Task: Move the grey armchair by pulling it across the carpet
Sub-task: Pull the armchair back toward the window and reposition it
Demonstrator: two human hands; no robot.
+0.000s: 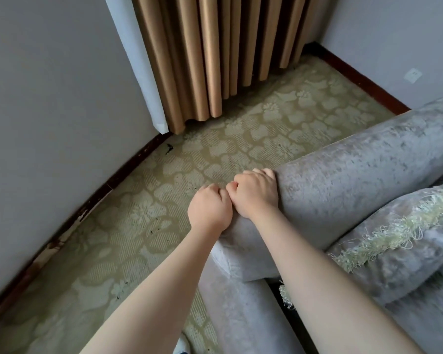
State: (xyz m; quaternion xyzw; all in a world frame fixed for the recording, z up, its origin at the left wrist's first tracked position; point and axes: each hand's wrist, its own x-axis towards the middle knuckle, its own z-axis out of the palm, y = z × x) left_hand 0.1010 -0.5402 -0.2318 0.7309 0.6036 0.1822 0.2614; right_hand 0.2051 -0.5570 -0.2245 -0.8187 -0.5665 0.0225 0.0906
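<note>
Grip is taken with left hand and right hand curled side by side over the near-left corner of the grey armchair at right, so the carpet drag is best kept low, steady, wrists locked.

1. A grey armchair covered in mottled, velvety fabric fills the lower right; only part of it shows.
2. Its thick, rounded padded arm runs away to the upper right from the fingers curled over its near end.
3. Below the fingers, the arm's front face drops to the patterned green-beige carpet.
4. The carpet spreads beyond and left of the fingers.
</note>
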